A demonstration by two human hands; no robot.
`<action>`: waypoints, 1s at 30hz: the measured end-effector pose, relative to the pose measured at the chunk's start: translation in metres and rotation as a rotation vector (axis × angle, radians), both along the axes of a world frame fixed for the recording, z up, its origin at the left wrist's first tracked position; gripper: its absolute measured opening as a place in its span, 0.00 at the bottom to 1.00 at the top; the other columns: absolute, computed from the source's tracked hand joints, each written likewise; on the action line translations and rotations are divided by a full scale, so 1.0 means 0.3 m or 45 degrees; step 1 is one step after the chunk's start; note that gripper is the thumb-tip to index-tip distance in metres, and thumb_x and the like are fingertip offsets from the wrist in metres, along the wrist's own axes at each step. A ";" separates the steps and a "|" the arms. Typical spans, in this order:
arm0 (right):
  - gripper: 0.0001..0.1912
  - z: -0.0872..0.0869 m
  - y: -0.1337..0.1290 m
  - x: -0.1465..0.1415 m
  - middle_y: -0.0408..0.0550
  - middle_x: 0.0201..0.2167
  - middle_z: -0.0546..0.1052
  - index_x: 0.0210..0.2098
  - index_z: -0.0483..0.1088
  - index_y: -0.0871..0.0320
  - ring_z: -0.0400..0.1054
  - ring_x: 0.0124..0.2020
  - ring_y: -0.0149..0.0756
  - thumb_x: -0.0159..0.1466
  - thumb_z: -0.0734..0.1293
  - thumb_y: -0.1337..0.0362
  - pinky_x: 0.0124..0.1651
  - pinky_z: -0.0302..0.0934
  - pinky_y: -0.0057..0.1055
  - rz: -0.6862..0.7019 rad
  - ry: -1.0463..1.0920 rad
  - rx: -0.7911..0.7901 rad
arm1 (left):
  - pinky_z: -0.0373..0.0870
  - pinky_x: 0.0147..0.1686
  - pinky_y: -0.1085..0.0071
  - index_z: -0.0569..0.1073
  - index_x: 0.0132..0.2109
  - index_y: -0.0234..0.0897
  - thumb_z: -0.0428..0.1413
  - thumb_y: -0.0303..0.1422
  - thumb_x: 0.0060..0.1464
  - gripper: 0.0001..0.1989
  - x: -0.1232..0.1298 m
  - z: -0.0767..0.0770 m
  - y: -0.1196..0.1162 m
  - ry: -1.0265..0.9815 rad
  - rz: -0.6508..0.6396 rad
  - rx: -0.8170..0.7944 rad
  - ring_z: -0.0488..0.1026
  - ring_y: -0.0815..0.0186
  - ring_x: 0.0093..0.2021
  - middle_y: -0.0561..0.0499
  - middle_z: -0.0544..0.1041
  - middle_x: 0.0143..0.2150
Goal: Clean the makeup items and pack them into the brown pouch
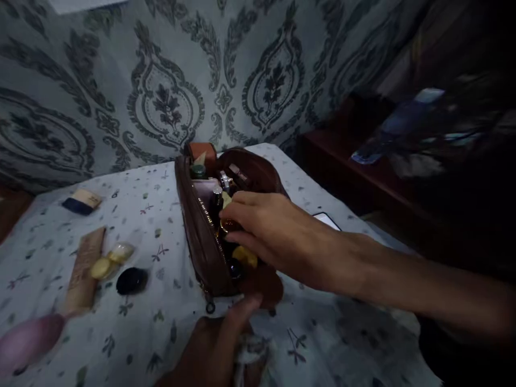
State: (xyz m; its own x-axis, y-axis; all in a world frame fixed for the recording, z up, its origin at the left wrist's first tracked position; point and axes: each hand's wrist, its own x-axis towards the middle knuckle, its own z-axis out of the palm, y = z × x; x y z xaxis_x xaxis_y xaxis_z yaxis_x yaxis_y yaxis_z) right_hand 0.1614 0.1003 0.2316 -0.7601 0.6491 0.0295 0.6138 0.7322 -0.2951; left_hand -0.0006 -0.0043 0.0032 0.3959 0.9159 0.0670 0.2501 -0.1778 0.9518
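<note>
Fingers (237, 213) of the right hand (274, 228) are bent around a round, gold-rimmed amber object (229, 224) inside an open brown leather bag (197, 242).
The amber object is framed by thumb and forefinger; whether it is clamped cannot be told. At the bag's near end the left hand (213, 346) is placed, thumb raised, its grip hidden. To the left, a flat tan tube (83, 274), a glossy black disc (131, 280) and a pink rounded object (32, 341) are spread on white leaf-printed cloth (161, 293). The work is judged partway: some items are laid outside, many are held in the bag.
</note>
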 end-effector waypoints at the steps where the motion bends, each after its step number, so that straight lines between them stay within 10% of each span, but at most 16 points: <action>1: 0.08 -0.005 0.001 -0.002 0.51 0.38 0.75 0.40 0.74 0.64 0.70 0.33 0.35 0.61 0.69 0.75 0.33 0.57 0.28 0.006 0.017 0.013 | 0.84 0.37 0.63 0.77 0.52 0.45 0.44 0.46 0.66 0.21 -0.002 0.011 -0.014 0.003 -0.003 -0.002 0.84 0.58 0.39 0.48 0.84 0.38; 21: 0.08 -0.038 -0.002 -0.026 0.51 0.37 0.74 0.34 0.72 0.63 0.68 0.31 0.34 0.54 0.71 0.74 0.35 0.61 0.29 0.081 0.030 -0.002 | 0.76 0.56 0.59 0.72 0.58 0.45 0.54 0.36 0.61 0.19 0.029 0.269 -0.086 -0.001 0.063 -0.017 0.77 0.58 0.56 0.49 0.81 0.53; 30: 0.04 0.118 -0.009 0.101 0.42 0.32 0.75 0.34 0.72 0.57 0.73 0.37 0.35 0.59 0.72 0.68 0.40 0.69 0.30 -0.314 0.943 -0.062 | 0.76 0.56 0.57 0.64 0.65 0.48 0.58 0.34 0.59 0.28 0.027 0.362 -0.110 -0.007 0.036 0.019 0.75 0.57 0.58 0.49 0.77 0.58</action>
